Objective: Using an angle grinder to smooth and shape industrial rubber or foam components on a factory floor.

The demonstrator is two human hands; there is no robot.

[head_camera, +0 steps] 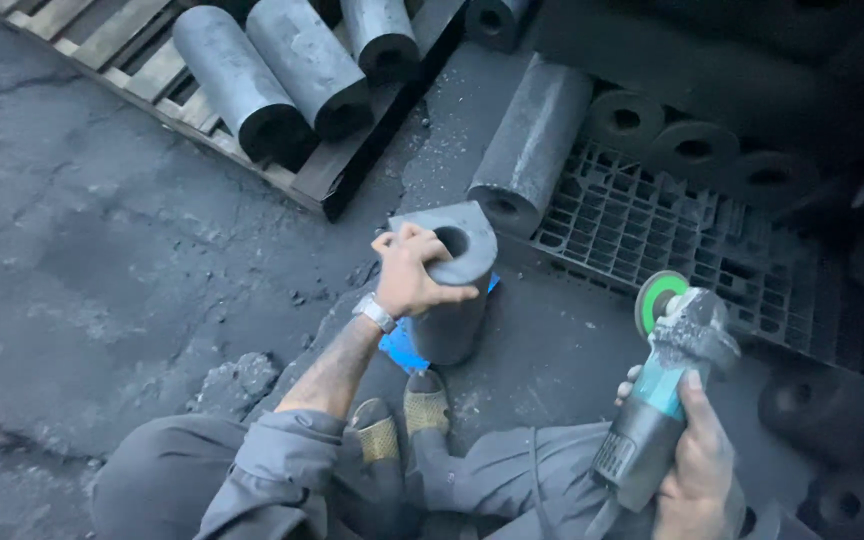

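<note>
Head view: at mid-frame our left hand (407, 272) grips the upright grey block (450, 290), while our right hand (697, 465) at lower right clasps the grinder (664, 385). We judge grinding is about to start; next, the green disc (657, 297) must meet the block squarely.

Grey work clothes are being worn, the sleeve (272, 455) rolled up behind the left hand (407, 275); a silver wristwatch (375, 313) is being worn just below it.
</note>
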